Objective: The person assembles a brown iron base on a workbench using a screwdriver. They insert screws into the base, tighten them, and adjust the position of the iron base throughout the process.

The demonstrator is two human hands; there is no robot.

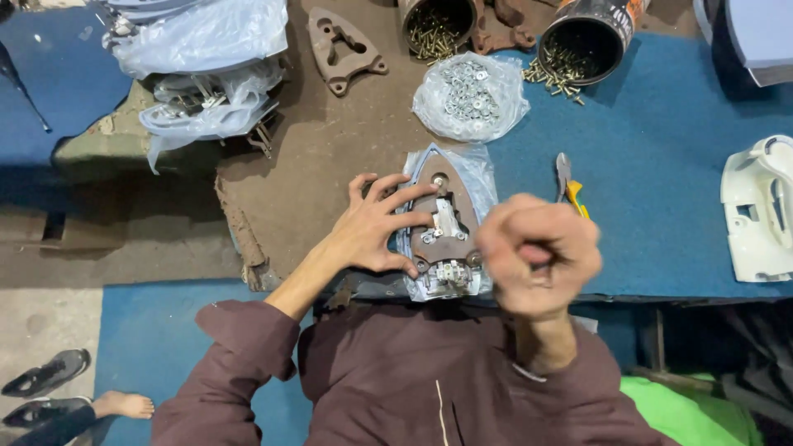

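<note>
Iron base (pixel 444 227) is lying flat on the desk (pixel 661 190), near the front edge, on a sheet of clear plastic, point away from the person. Brown sole plate is fitted with metal parts in the middle and a terminal block at the near end.

Left hand (pixel 376 225) is spread, fingers splayed, pressed on the left side of the base to steady it. Right hand (pixel 541 256) is raised above the desk, closed in a fist, blurred; a thin handle may be gripped inside, but it cannot be told from this view.

Risks, judged from the layout:
- Base is seated on slick plastic close to the edge; a hard push could slide it off.
- Left fingertips are laid right beside the fittings; a slip from above could catch them.
- Screws (pixel 552 76) are spilled from the tipped can; they could be swept to the floor.

Packages and containers:
- Clear bag of washers (pixel 471 95), round, open, just beyond the base.
- Two dark cans (pixel 591 37), on their sides at the top, mouths toward the person, screws inside; the right one has an orange-and-white label band.
- Clear plastic bags of metal parts (pixel 206 91), top left.
- Spare brown plate (pixel 340 48), top centre.
- Pliers (pixel 570 186), yellow grip, right of the base.
- White iron shell (pixel 758 211), far right.
</note>
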